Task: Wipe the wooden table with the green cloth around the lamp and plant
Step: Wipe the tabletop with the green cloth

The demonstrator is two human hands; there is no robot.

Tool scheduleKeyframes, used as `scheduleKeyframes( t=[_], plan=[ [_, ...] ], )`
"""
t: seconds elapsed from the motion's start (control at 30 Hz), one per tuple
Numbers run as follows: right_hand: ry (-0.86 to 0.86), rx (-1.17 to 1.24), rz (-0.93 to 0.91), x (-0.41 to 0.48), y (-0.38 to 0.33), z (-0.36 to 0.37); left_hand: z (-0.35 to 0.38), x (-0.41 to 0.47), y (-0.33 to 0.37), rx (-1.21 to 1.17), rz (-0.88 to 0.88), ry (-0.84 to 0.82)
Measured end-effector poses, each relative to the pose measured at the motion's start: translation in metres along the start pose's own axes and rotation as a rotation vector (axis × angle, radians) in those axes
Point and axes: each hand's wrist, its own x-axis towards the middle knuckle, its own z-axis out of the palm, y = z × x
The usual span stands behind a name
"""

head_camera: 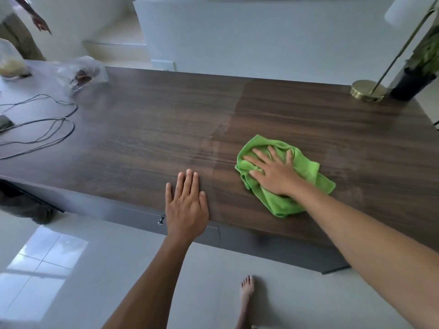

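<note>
- On the near right part of the wooden table (pixel 142 129), the green cloth (pixel 306 166) sits bunched under the right hand (pixel 273 173). The fingers are spread wide and the palm presses down, I'd guess to cover more wood per swipe.
- The left hand (pixel 186 205) lies flat on the near edge, fingers straight and close together, holding nothing. Looks like it's just bracing the lean.
- The lamp (pixel 367 90) and plant (pixel 412 83) stand side by side at the far right corner, well apart from the cloth, so that bit probably isn't done yet.
- Far left there are loose cables (pixel 47 129) and a plastic bag (pixel 83 72), stuff to steer around later.
</note>
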Motion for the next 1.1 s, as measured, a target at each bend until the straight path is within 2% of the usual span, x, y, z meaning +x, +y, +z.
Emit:
scheduleKeyframes(
  t=[0.03, 0.1, 0.23, 0.37, 0.43, 0.5, 0.57, 0.63, 0.7, 0.8, 0.87, 0.97, 1.03, 1.1],
  plan=[
    [0.005, 0.019, 0.048, 0.014, -0.014, -0.002, -0.001, -0.001, 0.0, -0.014, 0.008, -0.001],
    [0.024, 0.024, 0.026, 0.023, -0.052, 0.002, -0.004, -0.001, -0.002, -0.113, 0.036, -0.005],
    [0.086, -0.052, -0.208, -0.028, -0.104, 0.022, -0.013, 0.002, -0.013, -0.339, 0.021, -0.012],
    [0.106, -0.013, -0.357, -0.092, -0.06, 0.035, -0.006, -0.003, -0.012, -0.077, 0.111, 0.059],
    [0.06, -0.014, -0.316, -0.089, -0.023, 0.029, -0.004, -0.002, -0.012, -0.038, 0.1, 0.054],
    [0.034, -0.026, -0.172, -0.063, 0.003, 0.017, -0.005, -0.002, -0.011, -0.024, 0.095, 0.034],
    [0.028, -0.003, 0.004, -0.033, 0.009, 0.009, -0.007, -0.001, -0.01, -0.02, 0.097, 0.017],
    [0.048, 0.051, 0.09, -0.016, -0.008, 0.01, -0.007, 0.002, -0.008, -0.043, 0.088, 0.007],
    [0.084, 0.054, 0.061, -0.021, -0.037, 0.018, -0.008, 0.007, -0.005, -0.061, 0.076, 0.019],
    [0.113, 0.019, -0.099, -0.062, -0.058, 0.028, -0.011, 0.016, 0.007, -0.099, 0.009, 0.006],
    [0.123, 0.039, -0.176, -0.096, -0.043, 0.035, -0.012, 0.016, 0.019, -0.133, -0.017, 0.011],
    [0.133, 0.056, -0.229, -0.141, 0.015, 0.037, -0.007, 0.015, 0.042, -0.195, 0.104, -0.017],
    [0.099, 0.02, -0.18, -0.151, 0.063, 0.032, -0.004, 0.019, 0.058, -0.254, 0.214, -0.101],
    [0.092, -0.013, -0.051, -0.14, 0.104, 0.022, -0.001, 0.022, 0.079, -0.285, 0.329, -0.179]
  ],
)
